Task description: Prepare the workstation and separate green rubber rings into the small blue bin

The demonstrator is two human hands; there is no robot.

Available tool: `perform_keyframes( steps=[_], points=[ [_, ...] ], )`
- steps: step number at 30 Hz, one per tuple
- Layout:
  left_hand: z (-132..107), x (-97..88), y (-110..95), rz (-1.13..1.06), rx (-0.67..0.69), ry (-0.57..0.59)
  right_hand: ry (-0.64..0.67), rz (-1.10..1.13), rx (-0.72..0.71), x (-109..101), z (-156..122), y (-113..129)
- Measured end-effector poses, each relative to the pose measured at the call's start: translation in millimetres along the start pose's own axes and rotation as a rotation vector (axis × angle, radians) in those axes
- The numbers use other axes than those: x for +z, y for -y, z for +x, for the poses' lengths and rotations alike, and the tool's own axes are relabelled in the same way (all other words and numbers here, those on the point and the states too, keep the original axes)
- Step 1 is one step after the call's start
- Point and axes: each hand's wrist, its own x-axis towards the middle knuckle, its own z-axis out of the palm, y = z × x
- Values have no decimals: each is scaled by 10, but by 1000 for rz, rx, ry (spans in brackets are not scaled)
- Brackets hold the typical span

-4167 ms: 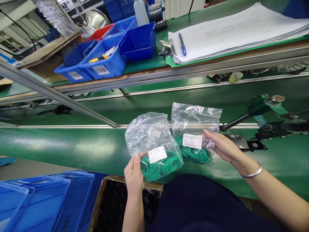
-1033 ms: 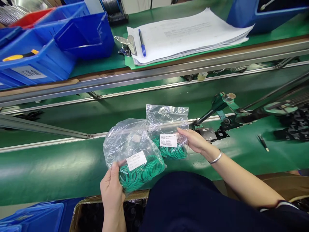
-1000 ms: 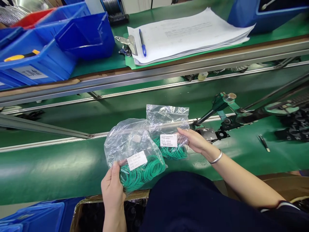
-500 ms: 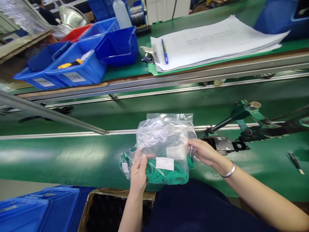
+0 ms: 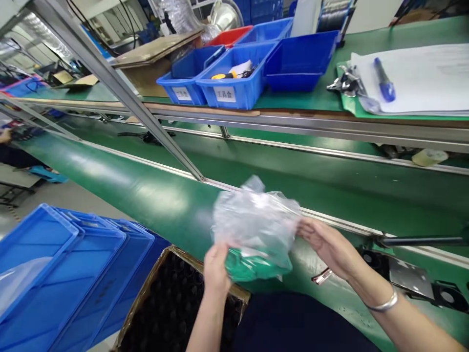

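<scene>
The plastic bags (image 5: 256, 222) are clear, with green rubber rings (image 5: 252, 264) showing through; the conveyor belt (image 5: 146, 195) is glossy dark green; the stacked crates (image 5: 66, 274) and parts bins (image 5: 234, 78) are bright blue, one bin (image 5: 234, 35) red; the pen (image 5: 383, 85) is blue on white paper (image 5: 425, 78); the bracelet (image 5: 384, 303) is silver.
</scene>
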Motion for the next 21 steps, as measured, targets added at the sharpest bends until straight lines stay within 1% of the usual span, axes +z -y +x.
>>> perform_keyframes(
  steps=[1,2,3,4,5,7,9,12,15,17,19,21],
  points=[
    [112,-150,-78,-92,23,-129,-6,3,11,26,89,20],
    [242,-302,-156,-163,77,-245,-10,-21,52,60,172,7],
    [381,-453,-228,-214,147,-331,1,-72,120,105,247,-45],
    [524,-599,-289,-247,227,-392,30,-142,204,165,310,-137],
    [663,-737,-337,-266,290,-433,78,-211,293,243,362,-268],
    [910,-982,-396,-271,359,-489,190,-306,440,447,434,-612],
    [1107,-1185,-415,-254,380,-526,246,-346,512,686,482,-999],
    [1359,-1427,-380,-236,377,-540,263,-418,577,998,552,-1509],
    [1642,-1603,-213,-242,313,-568,282,-543,601,1165,644,-1859],
    [1839,-1671,1,-232,264,-604,298,-610,569,1201,708,-2010],
    [2002,-1697,274,-208,206,-617,319,-639,529,1203,760,-2093],
    [2106,-1696,539,-187,134,-607,334,-653,493,1188,797,-2091]
  ],
)
